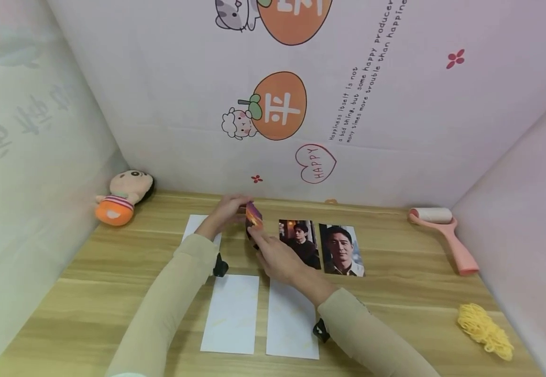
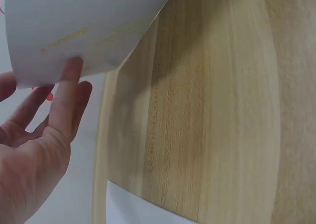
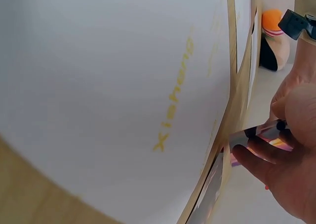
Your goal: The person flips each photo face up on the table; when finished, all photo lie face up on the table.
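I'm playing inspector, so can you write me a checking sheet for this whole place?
Surface: wood-grain tabletop
Job's things: raised glossy card with purple-and-orange picture; two glossy portrait photos lying face up; three white rectangular cards lying flat
Clutter: orange-bottomed plush doll, pink-handled lint roller, yellow yarn bundle
Hands: left hand touches the raised card; right hand grips it
Cables: nothing seen
Surroundings: white walls with printed cartoons and writing

A pale back wall [image 1: 160, 104] is rising behind a wood-grain tabletop [image 1: 395, 324], showing 2 orange cartoon fruits [image 1: 296, 118], a red-outlined heart [image 1: 305, 170] reading "HAPPY", slanting black lettering [image 1: 367, 89] and 2 small red flowers [image 1: 455, 59]. A whitish left wall [image 1: 18, 209] and a plain, pinkish right wall [image 1: 523, 183] are flanking it. Soft light is spreading across everything, and the upper right is glowing faintly pink.
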Tool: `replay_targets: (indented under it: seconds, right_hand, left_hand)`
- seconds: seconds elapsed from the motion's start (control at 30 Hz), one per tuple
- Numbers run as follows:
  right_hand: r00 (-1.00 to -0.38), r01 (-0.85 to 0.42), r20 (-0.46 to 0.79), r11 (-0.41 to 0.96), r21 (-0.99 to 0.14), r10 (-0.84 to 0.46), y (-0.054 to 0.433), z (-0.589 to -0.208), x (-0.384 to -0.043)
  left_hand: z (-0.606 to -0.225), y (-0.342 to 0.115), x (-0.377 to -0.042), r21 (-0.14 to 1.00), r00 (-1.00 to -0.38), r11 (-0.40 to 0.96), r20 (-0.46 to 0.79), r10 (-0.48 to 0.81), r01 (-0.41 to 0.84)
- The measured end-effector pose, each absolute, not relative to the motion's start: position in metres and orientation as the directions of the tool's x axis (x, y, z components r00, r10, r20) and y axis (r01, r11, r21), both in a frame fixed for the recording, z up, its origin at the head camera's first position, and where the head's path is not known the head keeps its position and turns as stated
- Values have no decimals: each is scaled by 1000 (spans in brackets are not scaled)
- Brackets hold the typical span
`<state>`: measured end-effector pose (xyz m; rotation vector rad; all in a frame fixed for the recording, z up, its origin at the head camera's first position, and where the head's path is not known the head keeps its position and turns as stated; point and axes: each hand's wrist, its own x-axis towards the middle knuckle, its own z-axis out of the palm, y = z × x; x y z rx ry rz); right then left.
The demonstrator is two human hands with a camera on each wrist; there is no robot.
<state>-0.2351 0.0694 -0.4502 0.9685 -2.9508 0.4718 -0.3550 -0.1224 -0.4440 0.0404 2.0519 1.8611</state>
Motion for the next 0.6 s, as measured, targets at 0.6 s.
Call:
replay_targets:
  seconds: [0.6]
  right_hand:
    - [-750,-655,-24,748,-108,-661,63,-451,-235]
  left_hand:
    - [-444,-120,-341,682,-986,717,31,164,140]
